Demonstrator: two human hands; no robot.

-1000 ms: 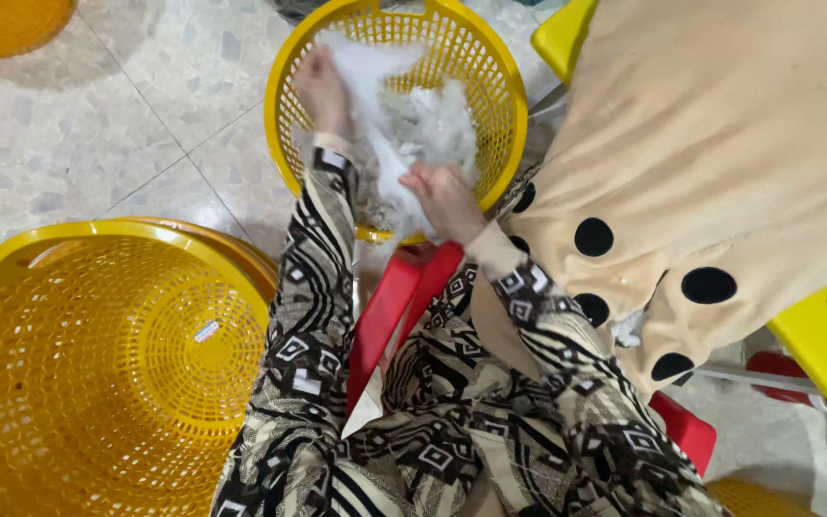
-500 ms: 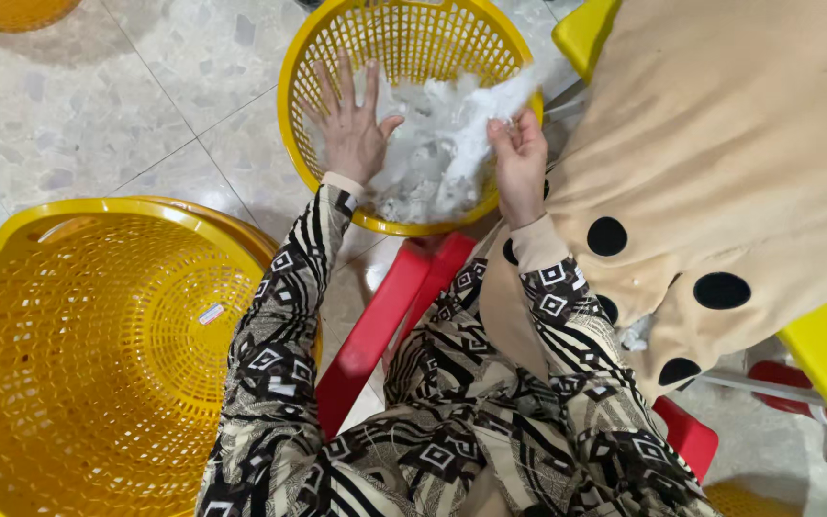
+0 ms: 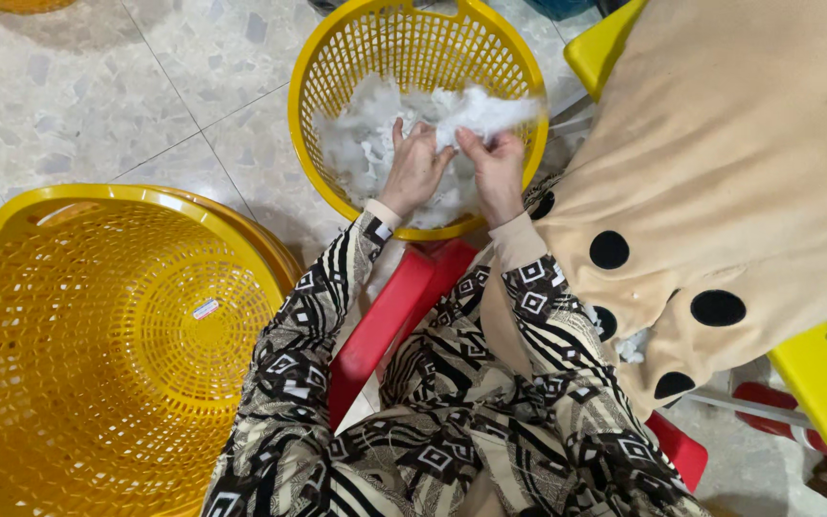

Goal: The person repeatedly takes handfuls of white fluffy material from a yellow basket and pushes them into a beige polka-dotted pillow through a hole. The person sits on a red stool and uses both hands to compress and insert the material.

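Left hand (image 3: 415, 170) and right hand (image 3: 495, 168), side by side, both closed on white stuffing (image 3: 390, 124) at the near rim of the small yellow basket (image 3: 337, 57); large yellow basket (image 3: 98, 335) alongside

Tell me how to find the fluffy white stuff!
Look at the top of the picture for the smaller yellow basket on the tiled floor. Inside it lies the white stuffing, with the left hand and right hand gripping it. The bigger yellow basket nearby has none.
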